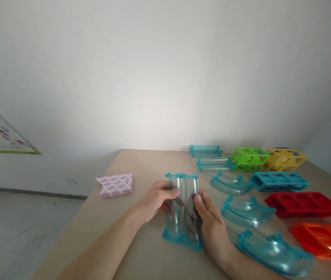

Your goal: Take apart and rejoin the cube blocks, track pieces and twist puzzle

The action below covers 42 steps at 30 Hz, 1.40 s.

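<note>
My left hand [161,198] is closed round a clear teal straight track piece [175,217], thumb across its front. In my right hand [210,221] is a second clear track piece [192,221] of the same kind, gripped along its right edge. Both pieces stand upright side by side above the table, their teal ends close together at top and bottom. Whether the ends touch I cannot tell. Through the clear plastic my fingers show behind the pieces. Nearest to my right hand lie curved clear teal track pieces [249,214].
Straight teal pieces [215,165] lie at the back by the wall. On the right stand green [250,159], yellow [285,159], teal [280,182], red [304,205] and orange [326,241] frame blocks. A purple patterned tissue pack [117,186] lies on the table [95,233] at left.
</note>
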Each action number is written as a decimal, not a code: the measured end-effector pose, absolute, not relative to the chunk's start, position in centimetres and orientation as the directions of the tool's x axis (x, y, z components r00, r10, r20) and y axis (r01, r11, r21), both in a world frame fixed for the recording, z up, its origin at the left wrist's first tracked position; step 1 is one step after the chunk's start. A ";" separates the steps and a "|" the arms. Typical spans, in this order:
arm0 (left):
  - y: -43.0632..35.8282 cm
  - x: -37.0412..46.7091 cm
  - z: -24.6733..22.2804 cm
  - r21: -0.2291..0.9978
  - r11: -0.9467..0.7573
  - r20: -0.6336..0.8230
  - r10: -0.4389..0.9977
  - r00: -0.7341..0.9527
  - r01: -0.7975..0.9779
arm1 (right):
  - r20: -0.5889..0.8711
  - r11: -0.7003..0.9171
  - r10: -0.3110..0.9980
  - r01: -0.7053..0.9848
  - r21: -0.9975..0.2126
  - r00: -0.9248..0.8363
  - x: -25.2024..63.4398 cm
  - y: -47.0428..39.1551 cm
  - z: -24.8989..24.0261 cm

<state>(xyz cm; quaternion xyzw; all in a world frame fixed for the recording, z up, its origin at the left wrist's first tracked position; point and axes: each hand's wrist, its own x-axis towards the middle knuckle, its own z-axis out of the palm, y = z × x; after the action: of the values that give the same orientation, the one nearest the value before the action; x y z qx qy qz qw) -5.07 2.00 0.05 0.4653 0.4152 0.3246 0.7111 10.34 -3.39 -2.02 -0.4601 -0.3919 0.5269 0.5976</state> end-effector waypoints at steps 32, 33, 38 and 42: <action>2.3 -4.9 -0.4 0.945 0.316 -0.268 0.896 0.353 -0.084 | -0.094 -0.054 0.986 -0.271 -0.961 0.140 10.2 -3.2 -2.3; 2.5 -4.9 -0.6 0.950 0.301 -0.262 0.911 0.318 -0.079 | -0.089 -0.054 0.988 -0.253 -0.966 0.128 10.2 -3.1 -2.4; 3.4 -5.1 -1.7 0.984 0.178 -0.179 0.983 0.030 0.027 | -0.068 -0.059 0.995 -0.113 -0.992 0.070 10.3 -3.2 -3.8; 2.9 -5.6 -1.3 0.909 -0.131 0.120 0.991 0.054 0.395 | 0.013 0.013 1.000 0.010 -1.000 -0.004 10.6 -3.4 -4.7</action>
<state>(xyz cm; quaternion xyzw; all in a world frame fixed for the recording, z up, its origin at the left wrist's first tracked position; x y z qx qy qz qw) -5.64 2.92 -1.32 0.6293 0.5509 0.4119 0.3617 10.61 -3.39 -4.70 -0.4983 -0.5068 0.4953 0.4996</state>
